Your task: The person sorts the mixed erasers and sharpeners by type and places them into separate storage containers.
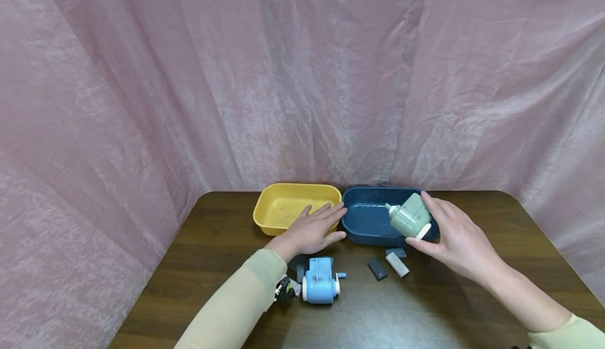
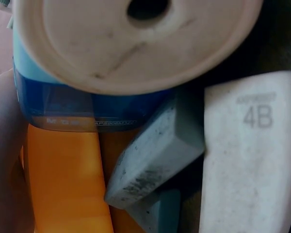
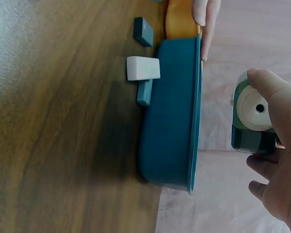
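Observation:
My right hand (image 1: pixel 458 239) grips a green crank pencil sharpener (image 1: pixel 410 215), tilted, over the right part of the blue tray (image 1: pixel 366 218). In the right wrist view, the sharpener's round pale face with a hole (image 3: pixel 252 119) shows between thumb and fingers. My left hand (image 1: pixel 312 229), fingers extended, lies over the right side of the yellow tray (image 1: pixel 283 207), its fingertips near where the two trays meet. A blue crank pencil sharpener (image 1: pixel 320 282) stands on the table by my left wrist. Close to it in the left wrist view are a white 4B eraser (image 2: pixel 252 160) and grey erasers (image 2: pixel 160 150).
In front of the blue tray lie a dark eraser (image 1: pixel 377 269), a white eraser (image 1: pixel 397 264) and a blue-grey eraser (image 1: pixel 396 253). Both trays stand side by side at the far edge of the wooden table (image 1: pixel 227 233). A pink curtain (image 1: pixel 302 76) hangs behind.

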{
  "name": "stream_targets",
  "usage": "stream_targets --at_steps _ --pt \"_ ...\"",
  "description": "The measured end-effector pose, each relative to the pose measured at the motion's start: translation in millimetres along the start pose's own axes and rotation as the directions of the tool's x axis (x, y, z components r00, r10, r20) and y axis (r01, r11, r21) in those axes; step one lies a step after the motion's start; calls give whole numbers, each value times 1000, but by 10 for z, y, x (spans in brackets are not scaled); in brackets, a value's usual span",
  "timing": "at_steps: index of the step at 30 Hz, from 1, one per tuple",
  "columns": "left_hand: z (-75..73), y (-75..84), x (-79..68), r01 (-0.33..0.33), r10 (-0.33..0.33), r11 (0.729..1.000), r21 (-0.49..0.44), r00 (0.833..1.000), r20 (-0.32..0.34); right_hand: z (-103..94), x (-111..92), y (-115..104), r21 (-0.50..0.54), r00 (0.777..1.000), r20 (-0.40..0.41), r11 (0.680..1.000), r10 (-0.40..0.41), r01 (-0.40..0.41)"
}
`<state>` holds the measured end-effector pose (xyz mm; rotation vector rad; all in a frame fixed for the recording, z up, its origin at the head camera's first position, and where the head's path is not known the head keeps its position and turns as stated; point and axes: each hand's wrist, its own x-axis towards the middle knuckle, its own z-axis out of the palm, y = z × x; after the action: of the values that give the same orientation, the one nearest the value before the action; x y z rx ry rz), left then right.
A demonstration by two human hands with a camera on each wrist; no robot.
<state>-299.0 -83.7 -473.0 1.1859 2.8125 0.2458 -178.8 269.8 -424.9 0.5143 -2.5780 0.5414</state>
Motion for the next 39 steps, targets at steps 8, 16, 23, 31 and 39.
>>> stream_targets --at_steps 8,16,23,31,39 --pt "1 2 -14 7 -7 1000 2 1000 4 54 86 89 2 999 15 1000 30 -30" --pt "-2 -13 -17 10 -10 1000 8 1000 0 115 156 154 2 998 24 999 51 -52" --pt "9 -5 -30 22 -22 1000 3 1000 10 196 180 197 4 995 55 996 88 -89" --pt "19 -3 -27 23 -23 1000 -2 1000 8 224 210 257 -2 990 91 994 112 -113" --pt "7 8 -28 12 -12 1000 13 1000 -3 280 228 327 -17 979 139 989 148 -147"
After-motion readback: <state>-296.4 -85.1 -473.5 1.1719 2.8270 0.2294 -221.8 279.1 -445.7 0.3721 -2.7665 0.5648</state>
